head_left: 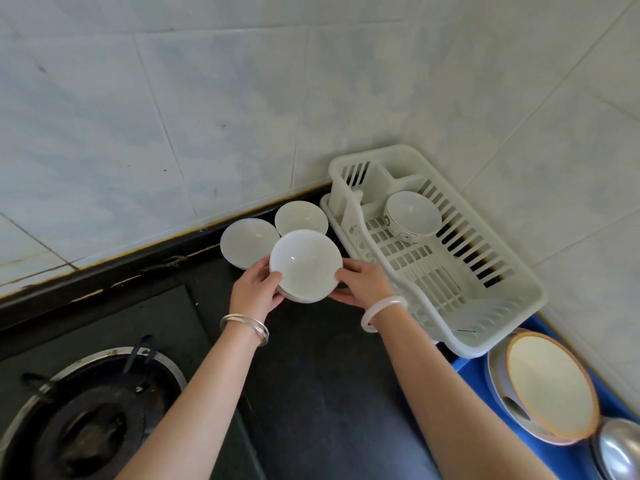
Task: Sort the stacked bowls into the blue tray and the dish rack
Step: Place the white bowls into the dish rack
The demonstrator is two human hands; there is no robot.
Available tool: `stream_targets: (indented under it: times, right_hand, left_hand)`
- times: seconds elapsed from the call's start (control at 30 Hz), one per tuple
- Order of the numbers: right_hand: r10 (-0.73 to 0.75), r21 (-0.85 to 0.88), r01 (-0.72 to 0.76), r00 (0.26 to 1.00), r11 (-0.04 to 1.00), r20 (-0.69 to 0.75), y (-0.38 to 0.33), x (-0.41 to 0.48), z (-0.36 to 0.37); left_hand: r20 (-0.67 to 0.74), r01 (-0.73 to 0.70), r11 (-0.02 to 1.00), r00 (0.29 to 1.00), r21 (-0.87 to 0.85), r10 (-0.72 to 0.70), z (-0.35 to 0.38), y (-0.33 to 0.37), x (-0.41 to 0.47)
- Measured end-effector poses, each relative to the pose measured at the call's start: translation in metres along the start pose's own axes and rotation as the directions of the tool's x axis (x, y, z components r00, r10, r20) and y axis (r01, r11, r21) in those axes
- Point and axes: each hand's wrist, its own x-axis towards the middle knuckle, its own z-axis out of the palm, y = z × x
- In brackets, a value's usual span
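Head view: I note left hand [254, 289] and right hand [362, 284] clamped on a white bowl stack [305, 265], left of the dish rack [485, 306].

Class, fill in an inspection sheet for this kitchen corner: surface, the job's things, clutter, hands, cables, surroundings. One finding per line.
Surface: black countertop, bare in front.
Job's things: white bowl stack held; two more bowl stacks behind it; dish rack holds one patterned bowl; blue tray holds plates.
Clutter: metal bowl at the lower right edge.
Hands: left hand and right hand grip opposite sides of the stack.
Cables: nothing seen.
Surroundings: gas burner lower left; tiled wall behind.
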Motion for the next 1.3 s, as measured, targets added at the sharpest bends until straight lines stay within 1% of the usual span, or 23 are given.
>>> stream_targets:
  times: [0.13, 0.3, 0.4, 0.47, 0.6, 0.73, 0.8, 0.93, 1.13, 1.27, 1.3]
  right_hand:
    - [-0.053, -0.043, 0.052, 0.998, 0.998, -0.032, -0.041, -0.011, -0.051]
    - [-0.083, -0.077, 0.073, 0.987, 0.994, -0.136, -0.064, -0.011, -0.120]
    - [-0.021, -0.046, 0.012, 0.976, 0.999, -0.215, -0.062, 0.000, -0.162]
    - [0.036, -0.024, -0.044, 0.964, 0.999, -0.264, -0.056, 0.008, -0.187]
    - [0.123, -0.127, -0.169, 0.942, 0.977, -0.312, -0.040, 0.021, -0.225]
    - [0.156, -0.223, -0.246, 0.921, 0.943, -0.356, -0.026, 0.035, -0.246]
    - [0.166, -0.240, -0.264, 0.917, 0.934, -0.364, -0.020, 0.042, -0.251]
    - [0.207, -0.189, -0.290, 0.907, 0.938, -0.367, -0.015, 0.053, -0.254]
    - [0.212, -0.223, -0.317, 0.894, 0.922, -0.396, -0.014, 0.061, -0.255]
    - [0.237, -0.154, -0.316, 0.891, 0.936, -0.387, -0.014, 0.062, -0.259]
    - [0.227, -0.167, -0.312, 0.891, 0.935, -0.394, -0.014, 0.063, -0.259]
  left_hand:
    - [0.151, -0.041, 0.999, 0.988, 0.030, 0.036, 0.050, 0.029, -0.008]
    - [0.261, -0.043, 0.998, 0.965, 0.046, 0.029, 0.129, 0.038, -0.015]
    - [0.324, -0.001, 0.994, 0.945, 0.105, -0.034, 0.175, 0.031, -0.016]
    - [0.365, 0.024, 0.981, 0.926, 0.194, -0.095, 0.202, 0.023, -0.014]
    - [0.453, 0.049, 0.938, 0.866, 0.343, -0.211, 0.243, 0.002, -0.008]
    - [0.452, 0.112, 0.875, 0.821, 0.470, -0.348, 0.263, -0.013, -0.001]
    - [0.441, 0.124, 0.851, 0.812, 0.510, -0.382, 0.270, -0.020, 0.003]
    - [0.436, 0.108, 0.830, 0.810, 0.547, -0.393, 0.278, -0.030, 0.010]
    - [0.456, 0.099, 0.819, 0.790, 0.565, -0.409, 0.282, -0.035, 0.017]
    - [0.474, 0.080, 0.816, 0.780, 0.572, -0.409, 0.281, -0.037, 0.017]
    - [0.478, 0.078, 0.816, 0.778, 0.573, -0.409, 0.280, -0.037, 0.017]
